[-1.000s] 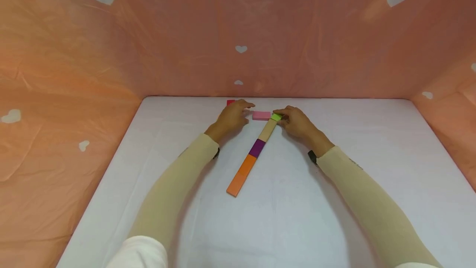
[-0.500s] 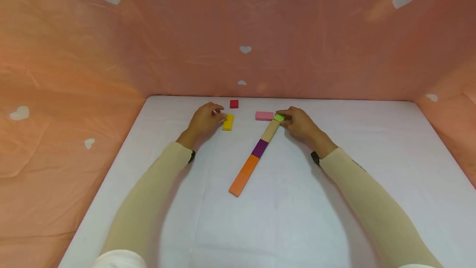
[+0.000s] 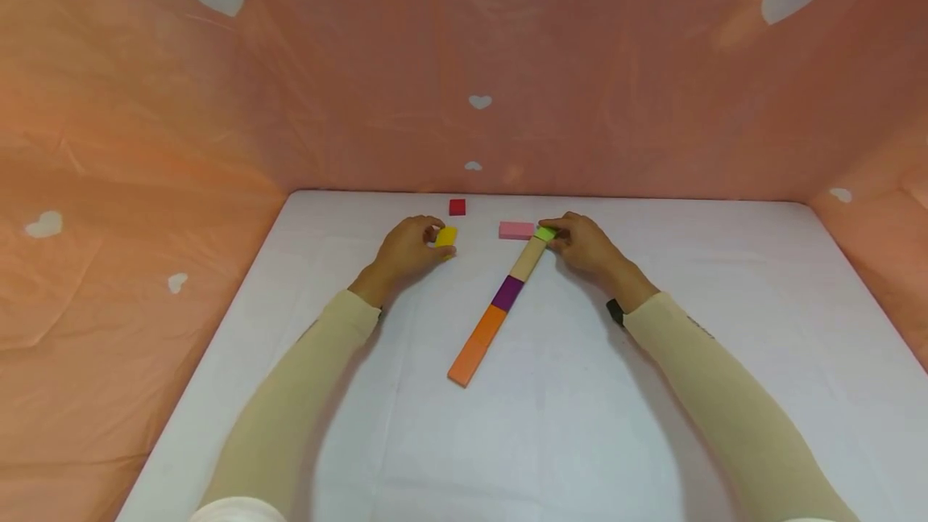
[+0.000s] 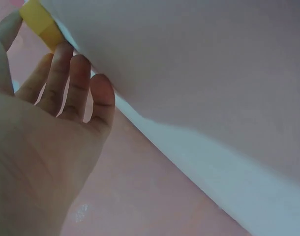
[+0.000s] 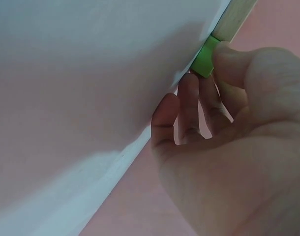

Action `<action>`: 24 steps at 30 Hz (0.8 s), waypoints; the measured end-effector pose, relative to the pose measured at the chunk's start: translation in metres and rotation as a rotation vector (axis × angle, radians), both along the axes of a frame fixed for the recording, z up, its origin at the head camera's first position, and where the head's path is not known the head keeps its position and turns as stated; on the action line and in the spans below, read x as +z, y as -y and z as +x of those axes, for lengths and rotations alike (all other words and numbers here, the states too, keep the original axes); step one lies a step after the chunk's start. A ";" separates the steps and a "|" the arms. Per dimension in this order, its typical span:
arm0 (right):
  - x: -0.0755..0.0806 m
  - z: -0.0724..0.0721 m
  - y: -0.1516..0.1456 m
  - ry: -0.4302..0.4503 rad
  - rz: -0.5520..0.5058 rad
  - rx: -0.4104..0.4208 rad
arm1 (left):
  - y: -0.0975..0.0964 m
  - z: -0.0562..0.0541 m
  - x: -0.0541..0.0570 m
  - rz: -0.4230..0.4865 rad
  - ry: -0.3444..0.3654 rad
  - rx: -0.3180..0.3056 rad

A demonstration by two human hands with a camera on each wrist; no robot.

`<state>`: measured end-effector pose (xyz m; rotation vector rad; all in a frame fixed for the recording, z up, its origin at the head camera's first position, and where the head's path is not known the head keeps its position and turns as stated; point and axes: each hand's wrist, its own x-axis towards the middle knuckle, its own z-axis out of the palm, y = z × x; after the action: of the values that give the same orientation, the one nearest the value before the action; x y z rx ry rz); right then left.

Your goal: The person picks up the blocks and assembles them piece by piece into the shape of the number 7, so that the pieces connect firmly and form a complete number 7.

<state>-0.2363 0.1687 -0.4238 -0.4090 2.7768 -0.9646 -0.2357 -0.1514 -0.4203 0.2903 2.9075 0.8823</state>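
My left hand (image 3: pixel 412 250) has its thumb and fingers around the ends of a yellow block (image 3: pixel 445 237) lying left of the pink block. The left wrist view shows that yellow block (image 4: pixel 42 22) between thumb and fingertips, close to the white surface. My right hand (image 3: pixel 586 244) pinches a small green block (image 3: pixel 547 233) at the far end of a slanting row. In the right wrist view the thumb presses the green block (image 5: pixel 205 58), which touches a plain wooden block (image 5: pixel 233 19). A pink block (image 3: pixel 515 230) lies crosswise, just left of the green one.
The row runs toward me through the wooden block (image 3: pixel 528 259), a purple block (image 3: pixel 507 293) and orange blocks (image 3: pixel 477 346). Behind the yellow block lies a red block (image 3: pixel 457 207). An orange-pink sheet with hearts (image 3: pixel 551 103) rises behind the white table (image 3: pixel 580 441).
My left hand moved left from beside the pink block, uncovering the yellow and red blocks, then took hold of the yellow one. The right hand stays on the green block.
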 end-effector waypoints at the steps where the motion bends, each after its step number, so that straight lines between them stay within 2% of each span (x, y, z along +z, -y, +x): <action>1: 0.000 0.000 0.000 0.001 0.000 -0.001 | 0.001 0.000 0.000 -0.003 0.003 -0.002; 5: 0.000 -0.001 0.001 -0.003 0.000 -0.005 | 0.004 0.000 0.000 0.000 0.009 -0.003; 12: -0.002 -0.002 0.002 -0.011 -0.007 0.000 | 0.009 -0.002 -0.001 -0.023 -0.062 -0.075; 20: -0.003 -0.005 0.004 -0.018 -0.007 0.012 | 0.014 -0.005 -0.001 -0.101 -0.152 -0.154; 24: -0.003 -0.006 0.005 -0.014 -0.003 0.005 | 0.016 -0.004 -0.001 -0.096 -0.159 -0.169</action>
<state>-0.2423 0.1638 -0.4268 -0.4250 2.7859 -0.9684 -0.2394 -0.1676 -0.4209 0.6139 2.9997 0.7230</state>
